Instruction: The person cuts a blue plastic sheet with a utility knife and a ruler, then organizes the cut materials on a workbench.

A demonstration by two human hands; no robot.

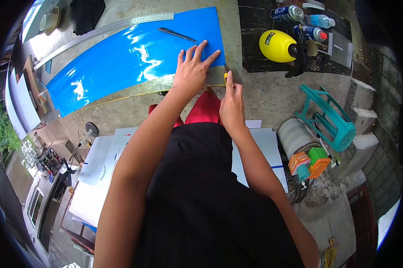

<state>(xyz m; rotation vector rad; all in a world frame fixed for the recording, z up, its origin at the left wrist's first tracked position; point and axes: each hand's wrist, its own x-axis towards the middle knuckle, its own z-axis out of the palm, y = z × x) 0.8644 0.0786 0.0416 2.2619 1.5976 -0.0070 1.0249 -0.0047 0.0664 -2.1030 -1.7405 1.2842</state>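
Note:
A glossy blue sheet (pixel 107 62) lies across the work table. My left hand (pixel 191 71) rests on it near the right end, fingers spread and pointing away from me. Just beyond those fingertips is a slim dark tool, like a pen or thin knife (pixel 177 34), lying on the sheet. My right hand (pixel 232 105) grips a yellow utility knife (pixel 226 78), index finger stretched along it. The knife's tip points away from me, right beside the sheet's near right corner. A long metal ruler (pixel 143 18) lies along the sheet's far edge.
On a dark surface at the right stand a yellow spray bottle (pixel 273 46), spray cans (pixel 286 13) and a clear blue bottle (pixel 318 20). A green plastic stool (pixel 340 134) lies tipped at the right. Pale panels (pixel 96 156) are behind me; black cloth (pixel 86 15) sits far left.

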